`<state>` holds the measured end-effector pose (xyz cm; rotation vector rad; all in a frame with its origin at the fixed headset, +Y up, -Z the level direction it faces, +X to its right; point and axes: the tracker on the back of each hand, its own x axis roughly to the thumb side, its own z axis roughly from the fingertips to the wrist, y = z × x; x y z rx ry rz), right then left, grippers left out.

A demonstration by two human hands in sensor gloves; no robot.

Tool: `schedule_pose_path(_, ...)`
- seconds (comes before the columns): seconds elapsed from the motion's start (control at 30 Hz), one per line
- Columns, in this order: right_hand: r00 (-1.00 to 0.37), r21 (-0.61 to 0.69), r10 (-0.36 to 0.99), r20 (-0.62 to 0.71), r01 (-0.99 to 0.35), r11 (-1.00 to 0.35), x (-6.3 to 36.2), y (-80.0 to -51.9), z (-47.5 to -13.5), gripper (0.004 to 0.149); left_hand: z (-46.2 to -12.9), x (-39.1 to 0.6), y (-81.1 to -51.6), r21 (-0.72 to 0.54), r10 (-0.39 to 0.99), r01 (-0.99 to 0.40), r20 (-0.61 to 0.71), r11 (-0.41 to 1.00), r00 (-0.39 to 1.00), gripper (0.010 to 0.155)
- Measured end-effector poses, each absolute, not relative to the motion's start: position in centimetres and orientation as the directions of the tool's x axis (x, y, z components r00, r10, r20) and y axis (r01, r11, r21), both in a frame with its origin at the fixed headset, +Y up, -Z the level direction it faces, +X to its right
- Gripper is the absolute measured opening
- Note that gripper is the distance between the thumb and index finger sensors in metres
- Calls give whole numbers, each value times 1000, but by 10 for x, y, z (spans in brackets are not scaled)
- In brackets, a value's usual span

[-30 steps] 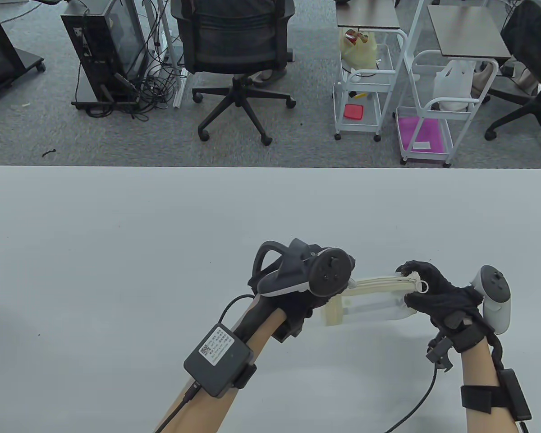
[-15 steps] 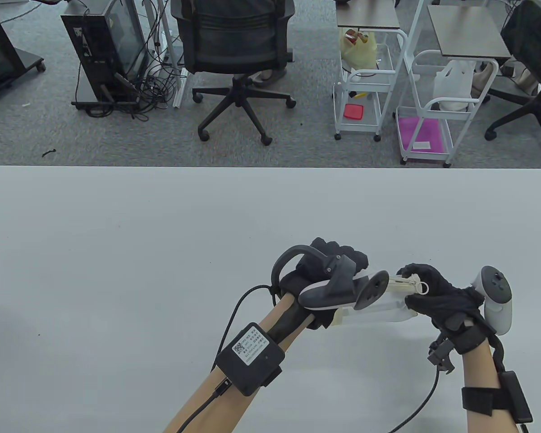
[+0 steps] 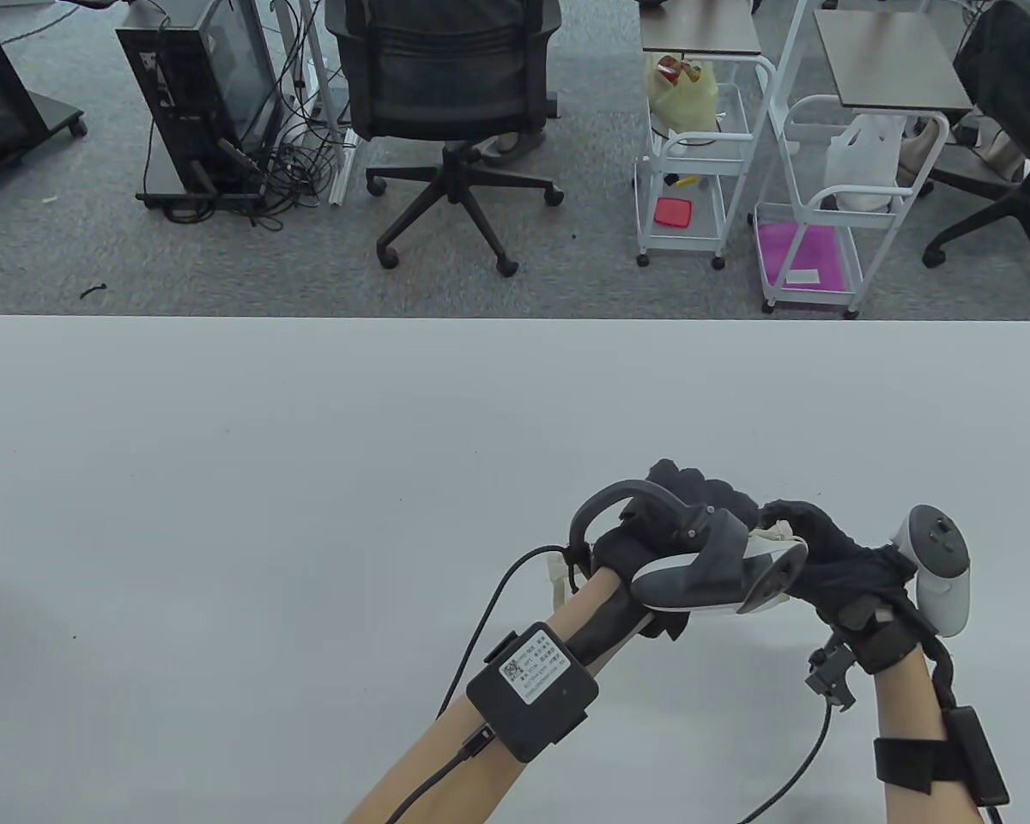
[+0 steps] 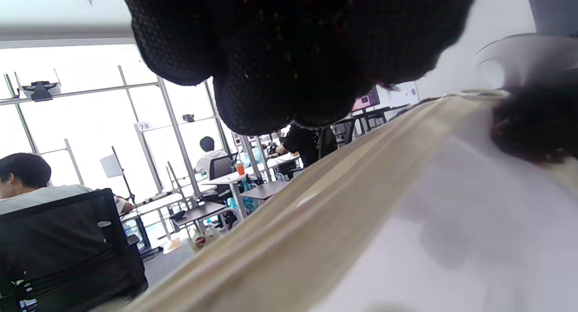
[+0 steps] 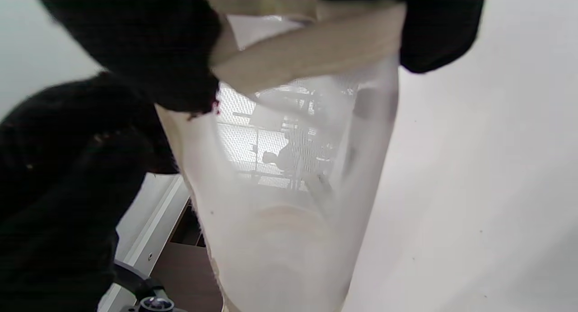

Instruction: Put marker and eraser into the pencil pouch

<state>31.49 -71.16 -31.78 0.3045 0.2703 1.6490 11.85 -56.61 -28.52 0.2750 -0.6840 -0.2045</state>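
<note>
**Both hands on 1 pencil pouch, contents unclear**

1 pencil pouch (image 5: 289, 176) was in view: translucent white walls with a beige zipper band along the top. Through the wall in the right wrist view only blurred shapes showed, so whether the marker or eraser lay inside could not be told.

The pouch sat low on the right of the grey worktop (image 3: 223, 481), almost wholly covered by 2 gloved hands. The right hand (image 3: 824, 558) gripped the zipper end, fingers curled closed on the beige band. The left hand (image 3: 678, 524) lay over the pouch beside it, fingers bent; its exact hold was hidden by its tracker (image 3: 712, 579).
</note>
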Motion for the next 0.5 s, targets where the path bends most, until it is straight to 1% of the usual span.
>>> schedule_pose_path(0.1, -96, 360, 994, 51, -927, -108, 310, -709, -317, 64, -284, 139, -571, 265, -218, 57, 634, 963, 742, 55)
schedule_pose_path(0.23, -116, 361, 991, 62, -923, -131, 306, -706, -315, 65, -287, 155, -581, 220, -236, 119, 645, 968, 727, 54)
schedule_pose_path(0.3, -124, 365, 991, 56, -921, -136, 307, -710, -316, 65, -289, 154, -584, 204, -202, 84, 676, 975, 709, 45)
schedule_pose_path(0.37, -128, 366, 991, 49, -920, -137, 308, -711, -317, 61, -290, 150, -585, 214, -194, 60, 687, 975, 701, 40)
schedule_pose_path(0.43, -127, 360, 991, 51, -923, -137, 309, -710, -317, 60, -290, 144, -585, 215, -184, 43, 697, 976, 693, 40)
schedule_pose_path(0.5, -94, 351, 994, 53, -930, -107, 312, -711, -317, 62, -289, 135, -581, 240, -213, 57, 696, 969, 685, 40)
